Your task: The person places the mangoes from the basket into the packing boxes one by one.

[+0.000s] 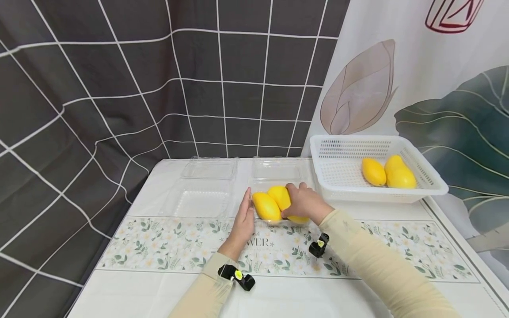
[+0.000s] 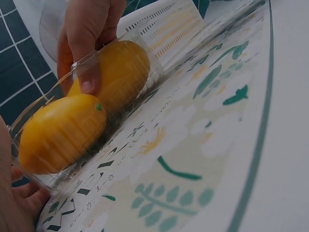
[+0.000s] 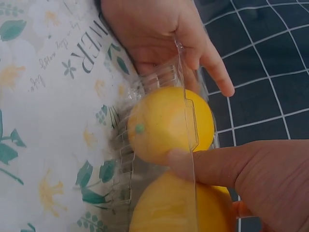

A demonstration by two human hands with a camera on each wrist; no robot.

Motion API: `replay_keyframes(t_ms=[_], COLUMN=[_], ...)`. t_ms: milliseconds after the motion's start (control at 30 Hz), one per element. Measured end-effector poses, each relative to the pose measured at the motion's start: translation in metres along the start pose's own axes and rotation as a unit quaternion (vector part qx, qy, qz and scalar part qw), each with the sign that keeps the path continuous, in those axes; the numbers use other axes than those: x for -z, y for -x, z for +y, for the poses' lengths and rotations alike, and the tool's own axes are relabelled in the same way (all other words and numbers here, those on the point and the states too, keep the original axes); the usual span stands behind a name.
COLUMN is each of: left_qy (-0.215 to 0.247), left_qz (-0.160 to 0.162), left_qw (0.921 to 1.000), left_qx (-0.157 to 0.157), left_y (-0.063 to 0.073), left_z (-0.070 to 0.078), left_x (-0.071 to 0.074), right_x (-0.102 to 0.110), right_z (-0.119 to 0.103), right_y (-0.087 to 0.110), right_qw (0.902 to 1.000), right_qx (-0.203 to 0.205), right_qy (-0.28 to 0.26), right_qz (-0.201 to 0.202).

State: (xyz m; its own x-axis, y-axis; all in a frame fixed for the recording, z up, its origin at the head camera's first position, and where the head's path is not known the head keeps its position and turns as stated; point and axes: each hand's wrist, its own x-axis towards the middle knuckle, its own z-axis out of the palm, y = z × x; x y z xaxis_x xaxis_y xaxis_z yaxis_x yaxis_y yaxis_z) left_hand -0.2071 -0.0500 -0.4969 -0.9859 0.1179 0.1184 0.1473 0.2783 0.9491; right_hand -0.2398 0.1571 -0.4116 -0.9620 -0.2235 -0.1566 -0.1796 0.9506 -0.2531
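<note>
Three yellow lemons are in a clear plastic clamshell box (image 3: 190,125) with its lid folded back: a left lemon (image 1: 266,206), a back lemon (image 1: 280,197) and a right lemon (image 1: 298,219). My right hand (image 1: 307,204) reaches in from the right and grips the back lemon, its thumb (image 2: 88,79) down between the two front ones. Part of that lemon is hidden by the hand and its neighbours. Along the box's left side rests my left hand (image 1: 243,223), fingers fairly straight and touching the wall.
A second clear clamshell box (image 1: 203,198) stands open to the left. At the back right is a white perforated basket (image 1: 330,176) holding several more lemons (image 1: 374,172). A floral-printed cloth (image 1: 167,247) covers the table, with a dark grid curtain (image 1: 242,97) behind.
</note>
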Motion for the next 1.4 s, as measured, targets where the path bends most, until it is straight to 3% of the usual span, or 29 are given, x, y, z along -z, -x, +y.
replay_keyframes(t_ms=[300, 533, 700, 800, 900, 1100, 1267, 1400], left_qy=[0.002, 0.044, 0.094, 0.106, 0.116, 0.158, 0.153, 0.158], left_qz=[0.019, 0.015, 0.004, 0.009, 0.008, -0.003, -0.007, -0.004], left_qw=[0.9998, 0.9988, 0.995, 0.9938, 0.9925, 0.9835, 0.9788, 0.9748], left_qx=[-0.004, 0.017, 0.031, 0.03, 0.037, 0.088, 0.136, 0.157], left_y=[0.003, 0.007, 0.002, -0.005, -0.014, -0.031, -0.039, -0.045], left_z=[-0.001, -0.006, -0.003, 0.002, 0.006, 0.006, 0.007, 0.007], left_x=[0.008, 0.017, 0.024, 0.028, 0.03, 0.033, 0.035, 0.035], right_x=[-0.003, -0.006, 0.0, 0.005, 0.005, -0.005, -0.011, -0.015], right_z=[-0.01, -0.016, -0.009, -0.001, 0.006, 0.021, 0.038, 0.046], right_y=[-0.004, -0.002, -0.001, -0.006, -0.014, -0.03, -0.043, -0.051], right_qw=[1.0, 0.9998, 0.9955, 0.9854, 0.9757, 0.9579, 0.9301, 0.9126], right_qx=[-0.003, 0.004, 0.011, 0.009, -0.012, -0.08, -0.129, -0.138], right_qy=[-0.005, -0.016, -0.065, -0.121, -0.17, -0.259, -0.34, -0.383], right_qz=[0.001, 0.007, 0.067, 0.119, 0.137, 0.094, 0.055, 0.041])
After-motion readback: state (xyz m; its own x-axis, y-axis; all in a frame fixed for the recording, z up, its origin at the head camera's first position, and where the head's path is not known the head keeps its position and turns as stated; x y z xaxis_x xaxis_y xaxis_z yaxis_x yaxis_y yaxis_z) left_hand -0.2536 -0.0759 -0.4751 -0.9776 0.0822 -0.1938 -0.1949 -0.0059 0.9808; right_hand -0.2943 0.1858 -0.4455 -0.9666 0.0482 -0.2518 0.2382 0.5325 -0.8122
